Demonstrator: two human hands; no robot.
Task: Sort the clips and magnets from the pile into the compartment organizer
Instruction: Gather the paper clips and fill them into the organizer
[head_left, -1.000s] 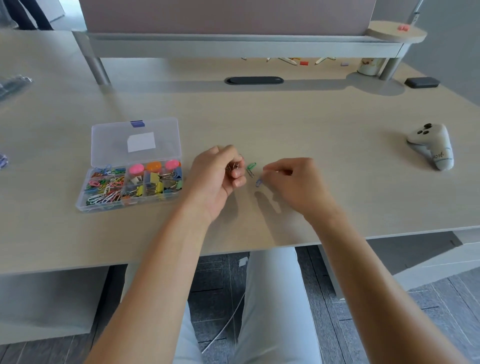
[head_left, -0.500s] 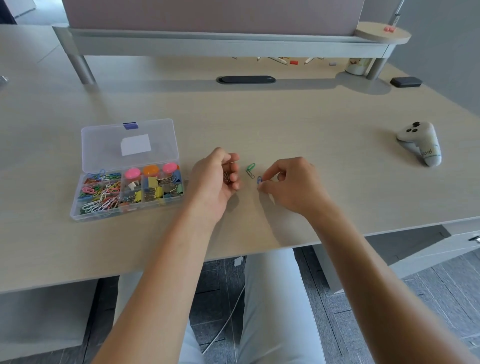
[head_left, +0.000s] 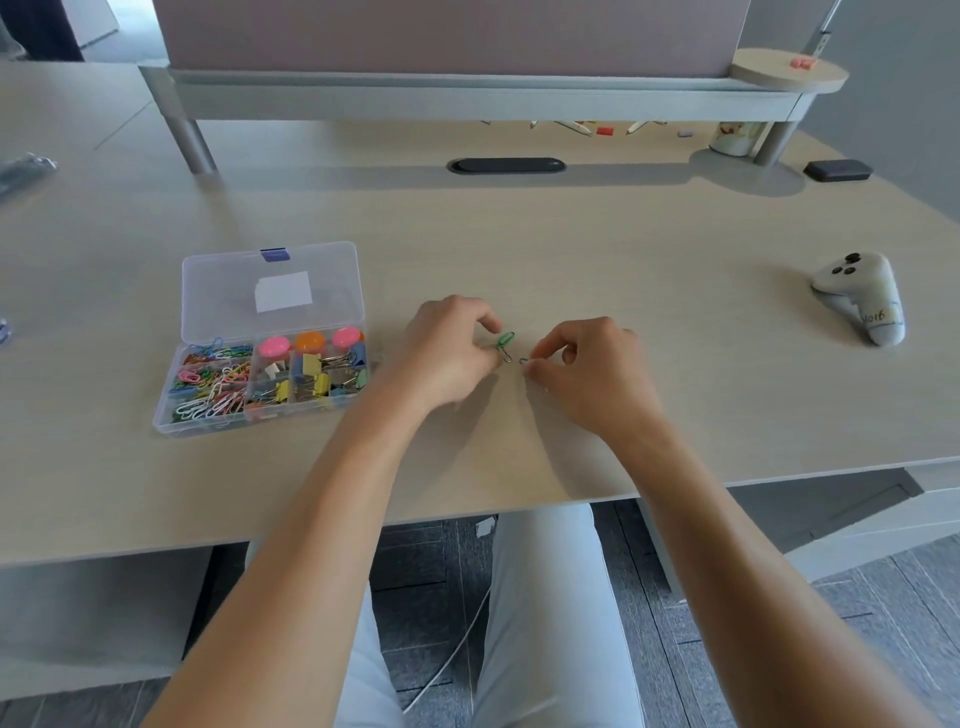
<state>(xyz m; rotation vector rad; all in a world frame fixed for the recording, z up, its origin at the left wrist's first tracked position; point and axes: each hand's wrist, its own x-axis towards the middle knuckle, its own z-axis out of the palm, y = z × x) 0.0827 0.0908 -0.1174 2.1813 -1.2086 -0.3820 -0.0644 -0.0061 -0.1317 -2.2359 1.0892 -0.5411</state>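
A green paper clip (head_left: 505, 341) is pinched between the thumb and forefinger of the left hand (head_left: 447, 349), just above the desk (head_left: 597, 249); the other fingers (head_left: 480, 317) of that hand are curled inward. Whether more clips are kept inside the curled palm cannot be told. Just beside it, a small dark paper clip (head_left: 522, 360) is seen at the fingertips of the right hand (head_left: 587, 366), whose thumb and forefinger are brought together on it while the remaining fingers are bent. The two hands are held close together near the middle of the desk, the two clips almost touching.

To the left of the hands, the clear plastic compartment organizer (head_left: 171, 415) is set on the desk with its lid (head_left: 270, 291) laid open and flat behind it. The left compartments are filled with coloured paper clips (head_left: 213, 384), and the right compartments are filled with binder clips (head_left: 311, 382). Along the rear row, two pink round magnets (head_left: 274, 346) and one orange round magnet (head_left: 310, 343) are seen.

At the far right of the desk a white handheld controller (head_left: 862, 301) is laid. A black oval cable grommet (head_left: 506, 166) is set into the desk under the raised shelf (head_left: 467, 98), and a black block (head_left: 837, 170) is placed near the right shelf leg.
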